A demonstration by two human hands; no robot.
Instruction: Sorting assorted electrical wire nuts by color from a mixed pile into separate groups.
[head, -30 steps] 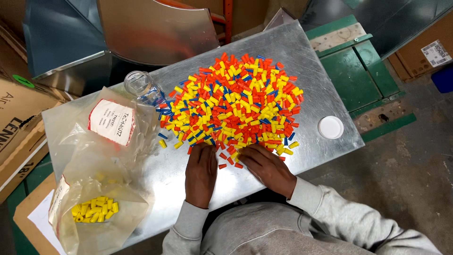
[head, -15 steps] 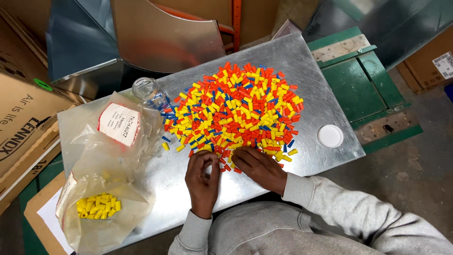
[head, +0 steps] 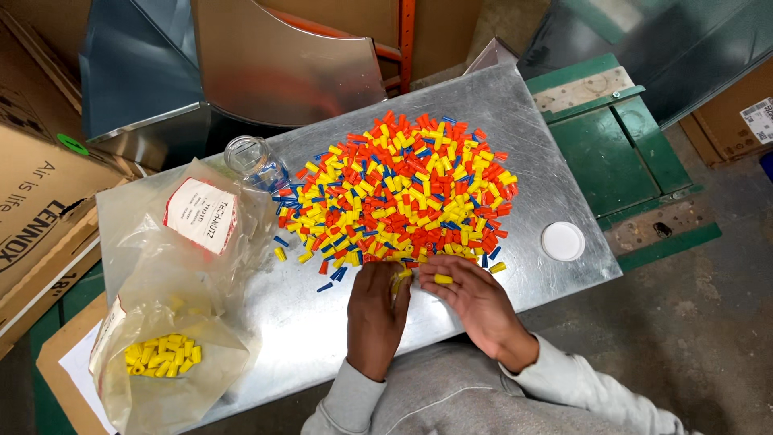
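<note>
A big pile of small yellow, orange and blue plastic caps (head: pixel 403 197) covers the middle of a sheet-metal tabletop (head: pixel 555 145). My left hand (head: pixel 377 318) rests at the pile's near edge, fingers curled around a few yellow caps. Beside it, my right hand (head: pixel 475 302) pinches a single yellow cap (head: pixel 444 279) at its fingertips. The two hands nearly touch. To the left lies a clear plastic bag (head: pixel 173 322) with several yellow caps (head: pixel 163 355) in its bottom.
A clear jar (head: pixel 256 163) lies tipped at the pile's left edge, its white lid (head: pixel 562 241) near the table's right edge. Cardboard boxes (head: pixel 40 201) stand left, sheet-metal ducts (head: pixel 241 64) behind, a green pallet (head: pixel 620 153) to the right.
Both hands have drawn together at the pile's near edge and picked up yellow caps. The view has shifted slightly.
</note>
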